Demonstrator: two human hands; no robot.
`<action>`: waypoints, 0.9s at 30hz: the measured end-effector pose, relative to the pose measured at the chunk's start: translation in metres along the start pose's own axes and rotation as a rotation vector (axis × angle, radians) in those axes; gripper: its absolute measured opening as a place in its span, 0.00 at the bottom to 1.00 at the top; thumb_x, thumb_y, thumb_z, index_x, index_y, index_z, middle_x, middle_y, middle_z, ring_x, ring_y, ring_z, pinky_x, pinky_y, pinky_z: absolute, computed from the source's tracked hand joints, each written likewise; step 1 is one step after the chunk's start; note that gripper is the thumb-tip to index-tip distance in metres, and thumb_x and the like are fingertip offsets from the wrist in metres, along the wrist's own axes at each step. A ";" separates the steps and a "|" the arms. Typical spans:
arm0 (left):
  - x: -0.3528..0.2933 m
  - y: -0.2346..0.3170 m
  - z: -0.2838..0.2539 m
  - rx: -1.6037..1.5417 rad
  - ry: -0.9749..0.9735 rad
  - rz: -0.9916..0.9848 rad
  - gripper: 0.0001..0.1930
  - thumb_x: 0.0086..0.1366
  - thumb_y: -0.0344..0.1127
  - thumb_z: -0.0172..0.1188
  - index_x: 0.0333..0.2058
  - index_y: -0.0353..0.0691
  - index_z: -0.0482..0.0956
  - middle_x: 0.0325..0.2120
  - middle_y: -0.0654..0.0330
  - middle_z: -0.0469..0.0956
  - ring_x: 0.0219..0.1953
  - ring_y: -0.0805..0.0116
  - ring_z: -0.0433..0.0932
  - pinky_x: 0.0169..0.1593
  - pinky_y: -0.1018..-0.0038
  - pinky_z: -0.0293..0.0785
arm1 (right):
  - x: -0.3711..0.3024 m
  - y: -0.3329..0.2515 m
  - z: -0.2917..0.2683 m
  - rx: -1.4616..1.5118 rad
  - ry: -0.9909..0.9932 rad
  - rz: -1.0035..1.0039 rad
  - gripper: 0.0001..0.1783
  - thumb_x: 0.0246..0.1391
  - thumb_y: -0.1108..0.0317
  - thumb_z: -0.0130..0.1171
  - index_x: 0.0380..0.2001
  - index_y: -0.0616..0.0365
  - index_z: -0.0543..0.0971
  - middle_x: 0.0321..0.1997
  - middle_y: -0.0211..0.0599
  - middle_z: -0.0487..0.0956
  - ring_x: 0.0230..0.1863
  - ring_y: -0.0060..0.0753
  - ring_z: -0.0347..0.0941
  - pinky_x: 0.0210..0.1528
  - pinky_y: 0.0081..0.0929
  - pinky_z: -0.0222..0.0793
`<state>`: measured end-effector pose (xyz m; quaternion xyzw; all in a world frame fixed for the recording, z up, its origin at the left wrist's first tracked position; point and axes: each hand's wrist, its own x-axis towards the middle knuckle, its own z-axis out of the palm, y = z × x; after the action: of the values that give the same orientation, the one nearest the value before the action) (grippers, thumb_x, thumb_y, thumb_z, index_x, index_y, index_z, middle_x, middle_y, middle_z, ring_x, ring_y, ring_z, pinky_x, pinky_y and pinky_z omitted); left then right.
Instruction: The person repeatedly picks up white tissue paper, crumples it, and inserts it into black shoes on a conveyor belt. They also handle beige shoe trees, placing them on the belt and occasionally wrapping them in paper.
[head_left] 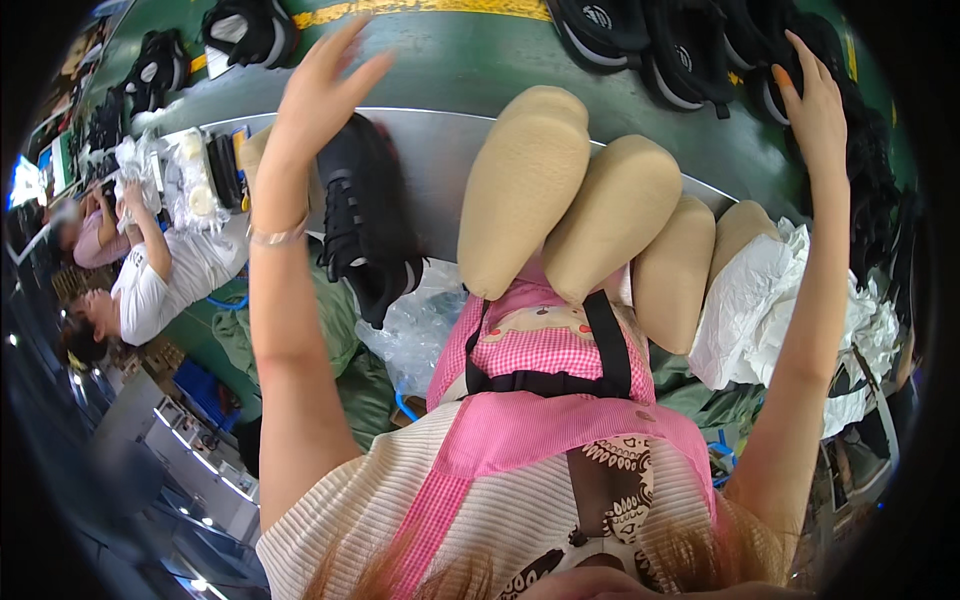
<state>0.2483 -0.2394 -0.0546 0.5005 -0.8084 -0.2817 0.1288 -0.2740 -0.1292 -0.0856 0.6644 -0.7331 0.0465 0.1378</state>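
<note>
My left hand (330, 90) is raised over the green belt with its fingers apart and nothing in it; it is slightly blurred. Below its wrist, a black lace-up sneaker (362, 200) stands across the grey metal edge, toe away from me. At the far right, my right hand (815, 110) reaches to a cluster of black sneakers (690, 55), fingers stretched out. An orange cover (782, 76) sits on one fingertip. Whether that hand touches a shoe I cannot tell. Between my arms, several beige shoe-shaped inserts (525, 180) lean over the metal edge toward my pink apron (560, 430).
More black shoes (250, 32) stand on the green belt (430, 60) at the far left. Crumpled white paper (750, 310) lies by my right arm, clear plastic (415, 320) below the sneaker. Two people sit at the left, one in a white shirt (180, 280).
</note>
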 end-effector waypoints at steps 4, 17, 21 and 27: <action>-0.141 -0.086 -0.030 -0.051 -0.118 -0.602 0.47 0.53 0.55 0.71 0.63 0.32 0.62 0.49 0.44 0.75 0.48 0.57 0.75 0.51 0.68 0.72 | 0.010 -0.137 -0.066 0.637 -0.067 -0.054 0.18 0.56 0.63 0.59 0.50 0.49 0.78 0.49 0.41 0.79 0.48 0.44 0.77 0.49 0.35 0.73; -0.226 -0.030 -0.010 -0.131 -0.148 -0.505 0.49 0.50 0.19 0.62 0.69 0.54 0.52 0.44 0.46 0.74 0.47 0.41 0.74 0.47 0.60 0.72 | -0.007 -0.243 -0.056 0.827 -0.451 0.019 0.14 0.53 0.71 0.59 0.44 0.58 0.80 0.39 0.44 0.82 0.39 0.43 0.79 0.43 0.32 0.74; -0.193 -0.034 -0.049 -0.596 -0.059 -0.512 0.38 0.55 0.19 0.61 0.65 0.38 0.59 0.55 0.55 0.72 0.55 0.67 0.73 0.57 0.73 0.67 | -0.014 -0.251 -0.049 0.839 -0.478 0.056 0.14 0.53 0.72 0.58 0.44 0.61 0.79 0.40 0.47 0.81 0.39 0.41 0.80 0.44 0.31 0.73; -0.192 -0.151 -0.151 -0.857 0.290 -0.609 0.25 0.65 0.25 0.55 0.61 0.34 0.64 0.52 0.58 0.74 0.51 0.71 0.74 0.56 0.75 0.68 | -0.016 -0.244 -0.051 0.807 -0.499 0.151 0.15 0.53 0.78 0.56 0.45 0.63 0.79 0.41 0.46 0.82 0.39 0.39 0.80 0.44 0.29 0.75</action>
<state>0.5231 -0.1707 -0.0067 0.6484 -0.4139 -0.5384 0.3441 -0.0252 -0.1283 -0.0687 0.6007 -0.7133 0.1765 -0.3150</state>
